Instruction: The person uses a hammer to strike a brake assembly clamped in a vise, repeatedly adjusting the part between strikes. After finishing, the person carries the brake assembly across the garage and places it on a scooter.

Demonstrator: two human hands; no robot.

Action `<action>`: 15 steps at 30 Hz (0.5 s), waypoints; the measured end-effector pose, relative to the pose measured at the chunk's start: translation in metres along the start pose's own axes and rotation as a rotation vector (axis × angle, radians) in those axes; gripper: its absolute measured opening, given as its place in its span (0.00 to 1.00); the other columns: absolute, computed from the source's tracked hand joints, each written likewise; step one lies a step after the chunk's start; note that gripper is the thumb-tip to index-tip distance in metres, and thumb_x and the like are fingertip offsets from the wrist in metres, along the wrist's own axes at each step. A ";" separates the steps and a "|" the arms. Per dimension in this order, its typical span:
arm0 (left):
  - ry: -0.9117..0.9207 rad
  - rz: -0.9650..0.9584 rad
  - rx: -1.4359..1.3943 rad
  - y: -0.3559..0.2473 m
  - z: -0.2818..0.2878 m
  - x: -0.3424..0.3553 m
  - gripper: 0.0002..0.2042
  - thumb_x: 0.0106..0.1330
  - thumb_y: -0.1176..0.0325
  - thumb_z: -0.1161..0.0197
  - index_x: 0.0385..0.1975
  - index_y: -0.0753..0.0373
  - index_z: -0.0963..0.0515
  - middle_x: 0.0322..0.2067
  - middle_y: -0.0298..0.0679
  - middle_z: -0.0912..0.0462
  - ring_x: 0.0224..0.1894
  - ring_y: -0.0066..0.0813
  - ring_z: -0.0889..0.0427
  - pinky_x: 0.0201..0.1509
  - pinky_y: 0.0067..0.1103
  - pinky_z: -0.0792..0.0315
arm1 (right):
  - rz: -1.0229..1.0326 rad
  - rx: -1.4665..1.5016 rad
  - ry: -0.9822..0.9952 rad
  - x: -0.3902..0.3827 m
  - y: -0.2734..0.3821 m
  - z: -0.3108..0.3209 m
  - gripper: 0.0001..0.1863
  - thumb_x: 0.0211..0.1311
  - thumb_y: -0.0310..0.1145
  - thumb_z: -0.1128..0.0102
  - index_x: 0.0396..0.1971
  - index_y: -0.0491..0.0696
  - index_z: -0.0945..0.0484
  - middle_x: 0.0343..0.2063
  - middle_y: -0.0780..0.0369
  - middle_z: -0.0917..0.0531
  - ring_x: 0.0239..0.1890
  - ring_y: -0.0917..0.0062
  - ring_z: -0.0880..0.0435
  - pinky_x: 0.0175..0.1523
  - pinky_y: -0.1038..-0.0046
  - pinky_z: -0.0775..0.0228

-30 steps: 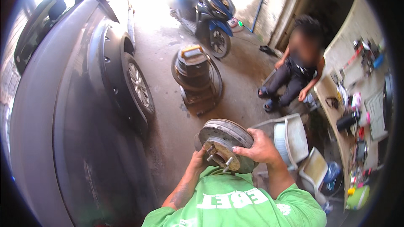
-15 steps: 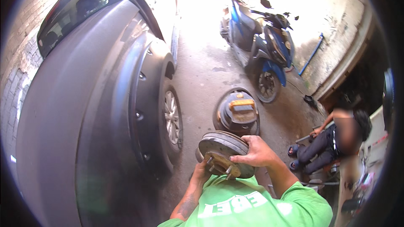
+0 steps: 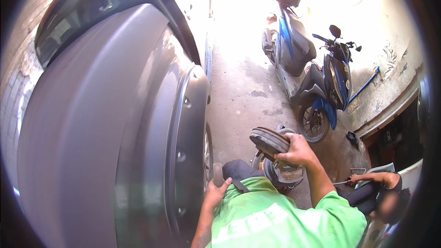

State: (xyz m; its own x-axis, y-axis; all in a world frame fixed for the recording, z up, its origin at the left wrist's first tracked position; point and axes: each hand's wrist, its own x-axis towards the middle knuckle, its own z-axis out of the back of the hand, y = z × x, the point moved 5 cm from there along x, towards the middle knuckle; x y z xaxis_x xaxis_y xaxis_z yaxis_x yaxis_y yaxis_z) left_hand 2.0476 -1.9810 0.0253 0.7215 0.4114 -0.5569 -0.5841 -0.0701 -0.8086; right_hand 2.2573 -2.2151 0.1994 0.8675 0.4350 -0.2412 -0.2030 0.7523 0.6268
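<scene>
At the centre of the lower half of the view, a round, ribbed, grey metal brake drum is clamped at its rim by the right hand, the fingers curled over the near edge and the drum tilted with its face turned up and to the left. The right forearm is bent at the elbow and rises from the green shirt toward the drum. Just below the grip, a stack of dark round parts is seen on the concrete floor, partly hidden by the hand. Left of the grip and lower, the left hand is laid against a short grey cylindrical piece close to the car wheel; whether it is closed on it cannot be told. Further left, the room is bounded by the grey car body. Above the grip, open floor is left between the car and a blue and black scooter. To the right and below, another person's arm is seen near a wall.
</scene>
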 end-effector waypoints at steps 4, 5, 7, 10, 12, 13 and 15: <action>-0.018 -0.149 0.137 -0.068 -0.001 0.054 0.25 0.61 0.54 0.24 0.47 0.69 0.20 0.36 0.40 0.15 0.37 0.28 0.18 0.46 0.27 0.24 | -0.052 0.073 -0.037 0.091 -0.032 0.021 0.30 0.37 0.37 0.21 0.42 0.36 0.17 0.35 0.46 0.13 0.39 0.61 0.11 0.48 0.64 0.22; 0.003 -0.160 0.101 -0.084 -0.003 0.073 0.24 0.61 0.55 0.24 0.47 0.69 0.20 0.36 0.39 0.15 0.37 0.27 0.18 0.46 0.27 0.24 | -0.072 0.066 -0.038 0.115 -0.042 0.024 0.30 0.37 0.38 0.21 0.42 0.36 0.17 0.35 0.46 0.13 0.40 0.61 0.11 0.48 0.64 0.22; 0.064 -0.185 0.043 -0.118 -0.007 0.119 0.23 0.60 0.57 0.24 0.47 0.68 0.20 0.35 0.38 0.15 0.37 0.26 0.19 0.46 0.27 0.24 | -0.154 0.053 -0.049 0.165 -0.068 0.032 0.31 0.37 0.38 0.20 0.43 0.36 0.17 0.36 0.46 0.13 0.41 0.60 0.11 0.49 0.64 0.22; 0.030 -0.148 0.146 -0.171 -0.017 0.200 0.18 0.60 0.59 0.23 0.39 0.66 0.20 0.32 0.37 0.16 0.35 0.25 0.19 0.44 0.27 0.24 | -0.215 -0.004 -0.076 0.243 -0.107 0.045 0.33 0.38 0.42 0.20 0.44 0.36 0.18 0.40 0.45 0.14 0.45 0.54 0.14 0.53 0.61 0.24; -0.032 -0.089 0.176 -0.209 -0.034 0.266 0.17 0.60 0.59 0.24 0.36 0.65 0.20 0.30 0.36 0.17 0.33 0.24 0.20 0.42 0.26 0.25 | -0.263 -0.063 -0.047 0.302 -0.135 0.060 0.35 0.39 0.45 0.22 0.47 0.38 0.19 0.42 0.45 0.15 0.48 0.50 0.16 0.55 0.58 0.25; -0.012 -0.113 0.258 -0.231 -0.045 0.303 0.17 0.61 0.58 0.24 0.36 0.66 0.20 0.28 0.35 0.18 0.31 0.24 0.21 0.39 0.26 0.25 | -0.284 -0.040 -0.056 0.323 -0.147 0.065 0.35 0.40 0.44 0.22 0.48 0.38 0.20 0.42 0.45 0.15 0.48 0.51 0.16 0.55 0.58 0.25; 0.068 0.001 0.219 -0.269 -0.065 0.370 0.17 0.62 0.58 0.25 0.36 0.65 0.21 0.28 0.36 0.18 0.29 0.25 0.21 0.37 0.26 0.25 | -0.317 -0.024 -0.060 0.365 -0.167 0.082 0.35 0.40 0.43 0.23 0.49 0.40 0.20 0.42 0.46 0.15 0.48 0.51 0.16 0.55 0.58 0.25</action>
State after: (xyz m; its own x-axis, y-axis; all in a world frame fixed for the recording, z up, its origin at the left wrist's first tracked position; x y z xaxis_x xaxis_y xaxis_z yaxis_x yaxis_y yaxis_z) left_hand 2.4956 -1.8691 0.0247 0.7399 0.3485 -0.5754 -0.6463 0.1312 -0.7517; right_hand 2.6454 -2.2228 0.0674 0.9142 0.1475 -0.3774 0.0720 0.8574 0.5096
